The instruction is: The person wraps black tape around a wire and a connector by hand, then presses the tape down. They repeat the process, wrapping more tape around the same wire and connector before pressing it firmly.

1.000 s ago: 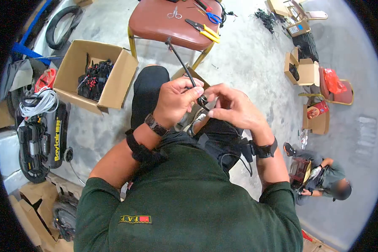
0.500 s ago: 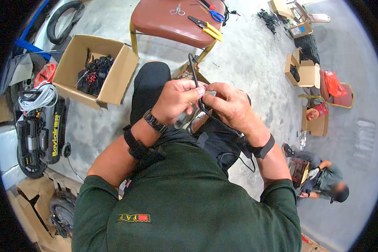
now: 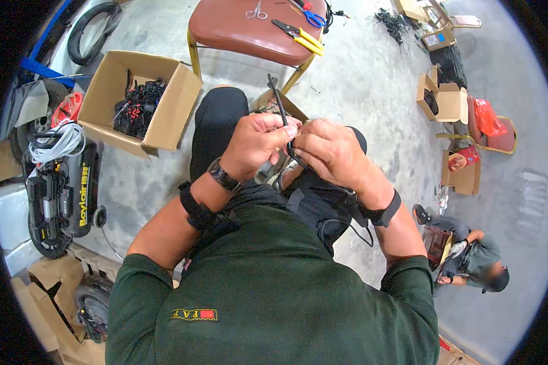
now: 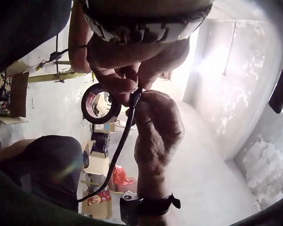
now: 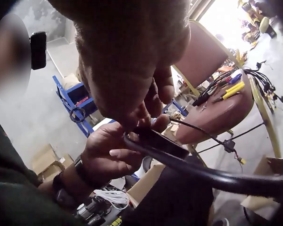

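A black cable [image 3: 278, 100] runs through both hands above the lap. My left hand [image 3: 256, 145] pinches it between thumb and fingers. My right hand [image 3: 332, 152] meets it there, its curled fingers pinching the cable at a thicker dark section [image 4: 136, 97]. Below this section, the cable's thick length [image 4: 117, 157] curves down towards the lap in the left wrist view. Close by the fingers, a roll of black tape [image 4: 87, 112] shows its ring shape; the right wrist view has it nearly edge-on. Beyond the left hand, a thin length leads to a small black connector [image 5: 229, 145].
Ahead stands a brown chair [image 3: 243, 30] with scissors [image 3: 257, 10] and yellow-handled pliers [image 3: 304, 39]. A cardboard box [image 3: 173, 109] of black wiring is at the left, near a black compressor [image 3: 82, 194]. At the right, another person [image 3: 472, 258] sits near opened boxes.
My right hand has moved in from beside the cable, its fingers closing on it beside the left hand. The cable's far end has swung right. The left hand keeps its hold.
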The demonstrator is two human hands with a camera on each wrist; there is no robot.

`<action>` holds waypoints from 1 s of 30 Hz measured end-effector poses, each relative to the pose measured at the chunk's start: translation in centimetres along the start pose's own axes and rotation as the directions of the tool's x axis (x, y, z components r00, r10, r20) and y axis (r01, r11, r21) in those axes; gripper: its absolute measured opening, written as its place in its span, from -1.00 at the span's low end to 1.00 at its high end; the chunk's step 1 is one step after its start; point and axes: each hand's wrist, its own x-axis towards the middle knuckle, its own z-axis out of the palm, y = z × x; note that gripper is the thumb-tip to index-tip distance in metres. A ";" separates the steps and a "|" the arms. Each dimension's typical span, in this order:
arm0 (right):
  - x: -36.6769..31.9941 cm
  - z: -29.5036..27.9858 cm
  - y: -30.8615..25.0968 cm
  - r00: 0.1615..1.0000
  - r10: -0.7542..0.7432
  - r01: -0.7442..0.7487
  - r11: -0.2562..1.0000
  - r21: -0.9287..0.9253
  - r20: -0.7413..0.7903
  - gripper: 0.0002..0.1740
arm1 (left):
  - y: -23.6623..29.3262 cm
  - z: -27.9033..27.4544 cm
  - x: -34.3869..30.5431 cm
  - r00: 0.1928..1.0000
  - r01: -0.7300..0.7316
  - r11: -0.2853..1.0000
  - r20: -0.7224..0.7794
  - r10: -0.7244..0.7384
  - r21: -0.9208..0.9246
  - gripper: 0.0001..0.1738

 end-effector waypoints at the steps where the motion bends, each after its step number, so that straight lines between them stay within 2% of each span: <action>1: -0.1 0.2 0.1 0.999 0.039 -0.039 0.998 0.044 0.008 -0.89 | 0.0 0.0 -0.1 1.000 -0.006 1.000 -0.012 0.006 0.020 -0.74; 4: 0.1 0.6 -0.3 0.975 0.223 -0.213 0.944 0.252 -0.010 -0.92 | -0.3 0.0 0.0 0.998 -0.039 0.999 -0.042 0.039 0.013 -0.73; 5: 0.4 0.5 -0.7 0.925 0.377 -0.372 0.869 0.327 0.051 -0.90 | -0.5 0.0 0.0 0.997 -0.051 0.999 -0.051 0.051 -0.001 -0.73; 7: 0.9 0.1 -1.6 0.749 0.631 -0.647 0.628 0.432 0.205 -0.85 | -0.4 0.3 0.0 0.994 -0.073 0.997 -0.082 0.074 0.016 -0.74; 10: 0.3 1.9 -0.2 0.621 0.709 -0.722 0.354 0.594 0.333 -0.78 | -0.5 0.3 0.1 0.990 -0.075 0.996 -0.115 0.080 0.048 -0.76; 11: 0.2 2.0 0.2 0.649 0.664 -0.703 0.336 0.627 0.371 -0.83 | -0.5 0.3 0.2 0.989 -0.072 0.996 -0.122 0.079 0.060 -0.76; 14: -0.5 1.3 -0.2 0.678 0.648 -0.641 0.290 0.710 0.348 -0.84 | -0.2 0.2 0.0 0.987 -0.112 0.994 -0.113 0.113 0.010 -0.76; 17: -0.9 -0.6 -0.6 0.803 0.586 -0.500 0.560 0.661 0.111 -0.69 | 0.0 0.1 0.0 0.992 -0.086 0.996 -0.094 0.082 -0.033 -0.78; 19: -1.0 -1.1 0.0 0.913 0.405 -0.344 0.820 0.458 -0.040 -0.63 | -0.2 -0.2 0.1 0.997 -0.052 0.997 -0.061 0.048 -0.060 -0.79; 21: -1.0 -0.9 1.0 0.976 0.188 -0.156 0.957 0.246 -0.109 -0.55 | -0.2 -0.3 0.3 0.999 -0.026 0.997 -0.039 0.023 -0.077 -0.81; 24: -1.1 -0.1 0.3 0.984 0.164 -0.149 0.970 0.192 -0.068 -0.54 | -0.2 -0.2 0.3 0.999 0.003 0.995 -0.031 -0.006 -0.099 -0.82; 30: -0.8 0.5 0.0 0.990 0.099 -0.082 0.985 0.149 -0.105 -0.71 | -0.7 -0.4 0.3 0.999 0.051 0.986 0.000 -0.051 -0.160 -0.77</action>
